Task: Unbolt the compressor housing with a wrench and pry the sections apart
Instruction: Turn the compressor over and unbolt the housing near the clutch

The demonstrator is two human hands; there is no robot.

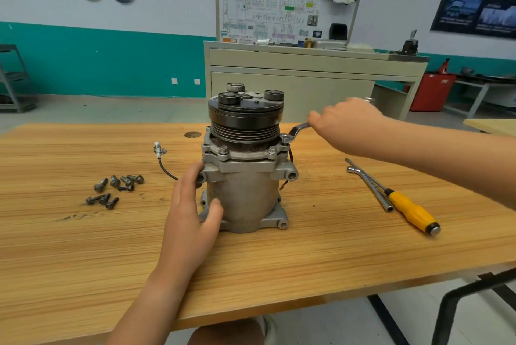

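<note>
The left hand [192, 210] wraps around the compressor [245, 177] standing on the tabletop [307, 261]. The right hand [346, 124] grips the wrench [296, 130], its ring on the compressor's rim. Loose bolts [114, 189] lie left of the left hand.

The left forearm [156, 297] is bare and comes up from the lower edge, wrist nearly straight. The left grip [192, 205] wraps the near left side of the compressor housing [245, 191]: its fingers reach up and round the side, and the thumb presses against the front of the body. The right forearm [446, 149], also bare, stretches in from the right edge, held above the tabletop [83, 247]. The right grip [346, 121] shows its back to the camera, knuckles up, fingers curled round the handle of the wrench [297, 129], with the thumb pointing left along the shaft.
</note>
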